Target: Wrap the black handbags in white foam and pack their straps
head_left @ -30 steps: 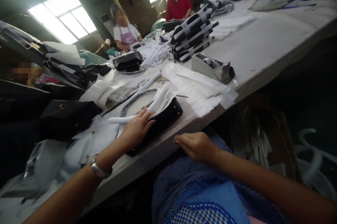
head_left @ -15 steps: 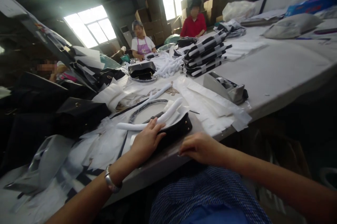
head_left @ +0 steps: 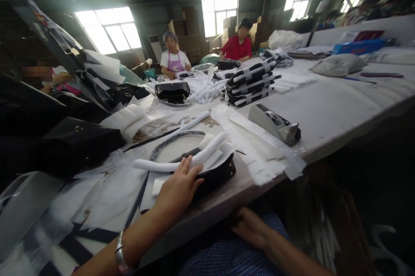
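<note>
Centre of frame: bag [head_left: 223, 174] on counter [head_left: 327, 98], under left hand [head_left: 178, 185]; tube [head_left: 209, 150] atop bag. Right of centre: sheets [head_left: 256, 146], tape dispenser [head_left: 275, 124] beyond. Upper centre: stack of bundles [head_left: 250, 82]. Left side: more bags [head_left: 81, 142].

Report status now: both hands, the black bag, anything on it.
Left hand spread on black bag. Right hand near checked apron, contents unclear. White tube over the bag, close by left hand.

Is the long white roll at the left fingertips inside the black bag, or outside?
Outside: both ends of the white roll show, not covered by the black bag.
</note>
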Demonstrator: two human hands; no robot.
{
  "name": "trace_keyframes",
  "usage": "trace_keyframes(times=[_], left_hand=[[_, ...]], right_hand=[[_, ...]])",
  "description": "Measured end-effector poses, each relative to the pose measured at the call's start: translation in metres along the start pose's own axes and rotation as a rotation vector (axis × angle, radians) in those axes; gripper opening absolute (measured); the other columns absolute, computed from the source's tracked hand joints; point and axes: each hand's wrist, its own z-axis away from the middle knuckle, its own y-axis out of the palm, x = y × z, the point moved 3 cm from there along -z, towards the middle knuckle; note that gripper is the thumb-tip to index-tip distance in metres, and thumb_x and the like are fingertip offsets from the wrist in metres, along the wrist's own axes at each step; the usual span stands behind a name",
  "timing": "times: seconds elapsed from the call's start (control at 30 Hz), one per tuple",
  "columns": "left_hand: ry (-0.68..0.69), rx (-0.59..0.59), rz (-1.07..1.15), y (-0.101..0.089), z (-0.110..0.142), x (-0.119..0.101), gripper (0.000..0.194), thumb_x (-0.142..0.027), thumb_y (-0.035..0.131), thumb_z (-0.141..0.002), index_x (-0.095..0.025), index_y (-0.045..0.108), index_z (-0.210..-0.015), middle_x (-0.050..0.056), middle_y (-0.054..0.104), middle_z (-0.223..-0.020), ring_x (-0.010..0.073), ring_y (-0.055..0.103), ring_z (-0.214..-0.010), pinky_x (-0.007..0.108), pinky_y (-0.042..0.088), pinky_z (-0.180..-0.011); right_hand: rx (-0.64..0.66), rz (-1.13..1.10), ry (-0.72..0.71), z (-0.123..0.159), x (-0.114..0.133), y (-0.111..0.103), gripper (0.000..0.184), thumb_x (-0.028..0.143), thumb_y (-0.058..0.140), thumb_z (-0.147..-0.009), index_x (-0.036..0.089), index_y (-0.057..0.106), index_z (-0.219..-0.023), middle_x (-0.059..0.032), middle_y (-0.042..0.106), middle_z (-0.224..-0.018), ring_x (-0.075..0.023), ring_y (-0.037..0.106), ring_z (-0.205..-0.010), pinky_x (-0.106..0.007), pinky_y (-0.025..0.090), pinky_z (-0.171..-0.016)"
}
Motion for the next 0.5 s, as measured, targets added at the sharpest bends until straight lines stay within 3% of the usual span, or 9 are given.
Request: trace_keyframes(times=[0.13, 0.33, 0.4, 0.5], left_hand=[[-0.004, 0.003, 0.002, 0.003, 0.0, 0.0, 0.035, -0.032, 0.05, -0.098, -0.026, 0.06, -0.131, 0.016, 0.038, -0.157, 0.0316, 0.033, -0.145, 0.047, 0.047, -0.108], [-0.009, -0.037, -0.014, 0.008, -0.001, 0.003, 0.035, -0.032, 0.051, -0.097, -0.028, 0.06, -0.13, 0.014, 0.04, -0.156, 0.031, 0.036, -0.144, 0.047, 0.051, -0.103], [-0.003, -0.044, -0.017, 0.008, -0.001, 0.003, 0.034, -0.031, 0.052, -0.097, -0.028, 0.061, -0.13, 0.013, 0.042, -0.155, 0.0305, 0.036, -0.144, 0.046, 0.052, -0.102], [-0.004, -0.038, -0.029, 0.007, -0.001, 0.002, 0.035, -0.031, 0.051, -0.097, -0.028, 0.061, -0.13, 0.012, 0.043, -0.155, 0.03, 0.036, -0.144, 0.046, 0.054, -0.1]], right_hand=[[-0.006, -0.128, -0.029, 0.029, 0.008, 0.0, 0.012, 0.014, 0.068, -0.067, 0.018, 0.063, -0.078, -0.0042, 0.073, -0.087, -0.0189, 0.071, -0.094, -0.033, 0.051, -0.101], [-0.008, -0.211, 0.106, 0.089, 0.008, -0.018, 0.032, 0.025, 0.087, -0.068, 0.017, 0.071, -0.095, -0.008, 0.076, -0.105, -0.0233, 0.072, -0.096, -0.037, 0.056, -0.092], [-0.022, -0.106, 0.077, 0.099, 0.007, -0.027, 0.037, 0.031, 0.091, -0.066, 0.018, 0.073, -0.097, -0.008, 0.077, -0.104, -0.0231, 0.072, -0.094, -0.032, 0.058, -0.084], [-0.044, 0.072, 0.081, 0.105, 0.006, -0.045, 0.037, 0.043, 0.093, -0.063, 0.016, 0.074, -0.079, -0.0044, 0.075, -0.079, -0.0141, 0.069, -0.07, -0.018, 0.052, -0.058]])
